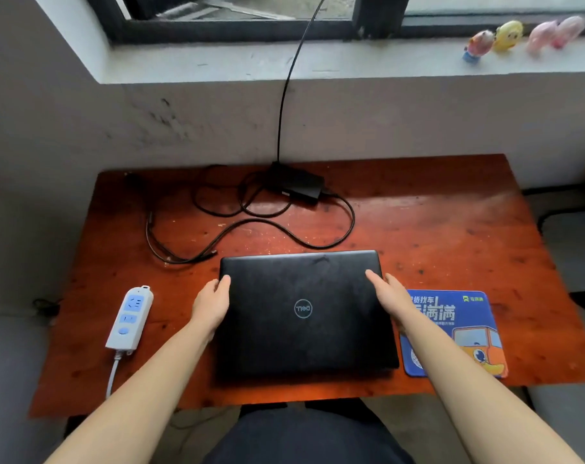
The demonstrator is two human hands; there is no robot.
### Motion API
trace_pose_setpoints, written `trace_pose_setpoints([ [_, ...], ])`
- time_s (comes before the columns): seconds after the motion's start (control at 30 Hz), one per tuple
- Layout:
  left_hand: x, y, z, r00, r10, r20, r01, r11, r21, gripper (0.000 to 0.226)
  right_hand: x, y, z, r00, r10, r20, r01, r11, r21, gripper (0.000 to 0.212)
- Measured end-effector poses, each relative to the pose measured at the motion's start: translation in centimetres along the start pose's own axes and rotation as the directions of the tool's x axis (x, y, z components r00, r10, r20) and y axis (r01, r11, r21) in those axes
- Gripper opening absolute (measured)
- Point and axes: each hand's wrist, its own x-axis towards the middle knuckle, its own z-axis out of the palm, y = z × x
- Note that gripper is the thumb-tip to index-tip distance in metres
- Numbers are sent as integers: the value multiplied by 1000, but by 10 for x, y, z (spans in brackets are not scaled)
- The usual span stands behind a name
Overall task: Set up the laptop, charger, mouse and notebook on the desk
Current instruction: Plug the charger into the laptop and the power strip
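The closed black Dell laptop sits at the near middle of the reddish wooden tabletop, lid up with the logo facing the person. The left grip clasps its left edge and the right grip its right edge. Each thumb lies on the lid and the fingers curl round the side, out of sight. Whether the laptop lies flat or is slightly raised cannot be told.

Just right of it lies a blue printed mouse pad, partly under the right forearm. Near its left is a white and blue power strip. Behind the laptop, the charger brick rests by the wall. Its black cable loops across the tabletop, its end near the laptop's far left corner. Small toy figures stand on the windowsill.
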Motion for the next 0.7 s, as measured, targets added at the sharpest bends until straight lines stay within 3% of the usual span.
trace_pose_setpoints([
  [0.1,-3,22,-15,972,203,-115,-183,969,164,52,-4,-21,-3,981,-183,-58,165,958,-236,78],
  [0.2,-14,41,-35,897,397,-195,-316,884,345,51,-9,-51,-1,904,-426,-31,380,836,-395,71],
  [0.33,-30,40,-59,757,589,-282,-325,714,620,52,-13,-82,17,712,-702,-17,554,576,-601,67],
  [0.43,-38,27,-75,704,635,-318,-272,655,705,54,-15,-100,38,586,-809,53,634,416,-653,66],
  [0.53,-40,10,-89,733,589,-339,-208,669,713,55,-16,-111,65,546,-825,149,680,331,-654,67],
  [0.7,-32,-13,-100,817,474,-329,-136,713,688,58,-20,-113,112,581,-763,285,701,291,-651,70],
])
